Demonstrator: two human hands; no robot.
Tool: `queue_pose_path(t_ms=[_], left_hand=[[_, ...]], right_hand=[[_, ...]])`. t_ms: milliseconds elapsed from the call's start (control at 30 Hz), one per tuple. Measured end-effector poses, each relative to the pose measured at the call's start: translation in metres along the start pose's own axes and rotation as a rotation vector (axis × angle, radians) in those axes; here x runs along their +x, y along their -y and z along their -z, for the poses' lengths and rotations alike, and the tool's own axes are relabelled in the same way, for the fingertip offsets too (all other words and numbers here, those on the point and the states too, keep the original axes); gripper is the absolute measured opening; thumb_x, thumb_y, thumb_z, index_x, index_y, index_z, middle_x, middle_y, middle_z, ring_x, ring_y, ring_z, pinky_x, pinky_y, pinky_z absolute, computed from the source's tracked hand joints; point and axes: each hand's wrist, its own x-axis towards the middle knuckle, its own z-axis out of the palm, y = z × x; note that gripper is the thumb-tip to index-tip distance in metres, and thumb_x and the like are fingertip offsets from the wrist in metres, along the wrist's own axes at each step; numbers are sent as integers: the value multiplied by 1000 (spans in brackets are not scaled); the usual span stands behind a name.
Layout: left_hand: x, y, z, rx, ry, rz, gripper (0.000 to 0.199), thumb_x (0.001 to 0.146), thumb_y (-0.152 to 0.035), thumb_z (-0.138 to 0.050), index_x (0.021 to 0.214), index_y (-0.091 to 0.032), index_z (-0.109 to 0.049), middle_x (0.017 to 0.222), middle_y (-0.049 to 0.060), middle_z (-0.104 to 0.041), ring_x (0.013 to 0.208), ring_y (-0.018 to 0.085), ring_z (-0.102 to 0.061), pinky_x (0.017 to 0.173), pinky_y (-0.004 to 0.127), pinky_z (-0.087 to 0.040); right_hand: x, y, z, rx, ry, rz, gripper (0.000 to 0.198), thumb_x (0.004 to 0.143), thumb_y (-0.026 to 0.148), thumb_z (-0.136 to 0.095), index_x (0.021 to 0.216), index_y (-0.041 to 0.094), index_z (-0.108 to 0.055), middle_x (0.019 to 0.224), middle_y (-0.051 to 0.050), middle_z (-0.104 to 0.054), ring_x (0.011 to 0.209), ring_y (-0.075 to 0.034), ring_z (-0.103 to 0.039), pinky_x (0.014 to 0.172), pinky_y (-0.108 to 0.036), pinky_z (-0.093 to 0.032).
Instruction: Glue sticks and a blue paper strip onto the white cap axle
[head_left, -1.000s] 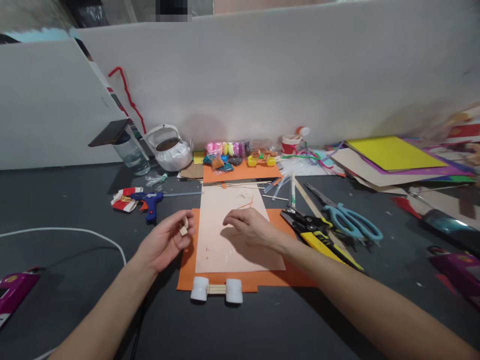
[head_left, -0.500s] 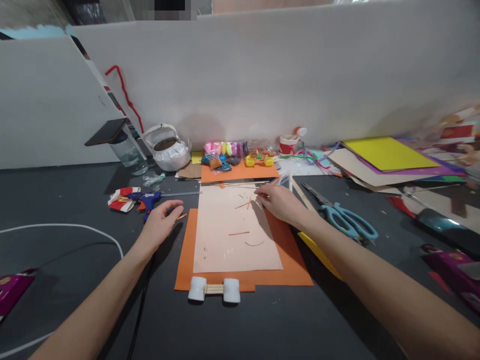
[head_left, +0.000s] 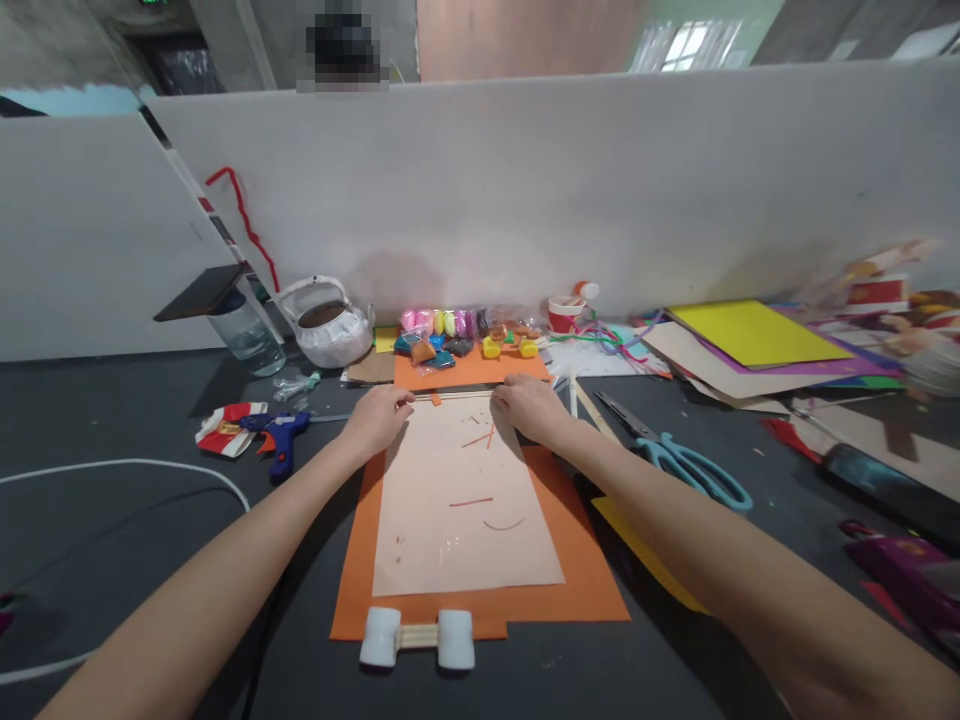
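Note:
At the far edge of the pale paper sheet [head_left: 435,460], thin wooden sticks [head_left: 461,394] lie crosswise between my two hands. My left hand [head_left: 377,418] has its fingertips closed on their left end. The fingers of my right hand [head_left: 532,408] are pinched at the right end. How many sticks are gripped is hidden. Under the paper is a larger orange sheet [head_left: 570,590], with strips of brown and orange scrap on top. On the near edge sits a piece with two white rollers [head_left: 455,640] joined by short wooden sticks.
To the left are a blue glue gun [head_left: 283,442], a glass jar [head_left: 247,335] and a white basket [head_left: 334,335]. Clay packets [head_left: 442,345] lie at the back. At right are blue-handled scissors [head_left: 690,468], coloured sheets [head_left: 757,335] and a phone [head_left: 892,485].
My left hand has moved right and away from me, from beside the glue gun to the sticks. My right hand has shifted slightly to the sticks' other end. The view has tilted up.

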Motion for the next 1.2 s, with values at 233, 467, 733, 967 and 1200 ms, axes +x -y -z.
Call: queue_pose_path(t_ms=[233,467,733,967,1200], left_hand=[[27,-3,-11,17,8,-53,31,95,-35,-58,121,-19,-60,126,10,-60,107,22,-62,91,44,-54],[17,-7,-7,-105,-14,34,28,94,-34,-58,117,-19,-62,125,9,-61,109,22,-61,93,45,-52],[-67,0,21,-612,16,351,48,78,-53,-69,110,-17,-66,109,12,-70,103,26,-65,84,37,-54],[-133,-17,26,-955,82,656,47,65,-43,-84,104,-22,-68,115,9,-66,113,26,-58,77,33,-55],[-140,-24,11,-1094,22,772,27,72,-32,-78,93,-21,-67,114,6,-62,110,22,-57,77,38,-59]], right_hand=[[18,1,-7,44,10,1,30,94,34,-62,114,11,-63,117,-12,-63,105,-22,-62,91,-42,-53],[5,1,5,346,-11,-123,29,95,36,-59,113,13,-63,118,-10,-63,108,-22,-61,95,-45,-50],[-103,8,29,1055,130,-314,37,97,34,-46,126,14,-57,113,-13,-70,97,-21,-70,76,-31,-59],[-173,38,21,1685,163,-699,42,75,45,-78,106,20,-65,121,-11,-60,115,-25,-59,78,-31,-61],[-172,52,16,1993,86,-829,29,72,32,-80,94,21,-64,111,-7,-63,100,-21,-63,80,-38,-62]])
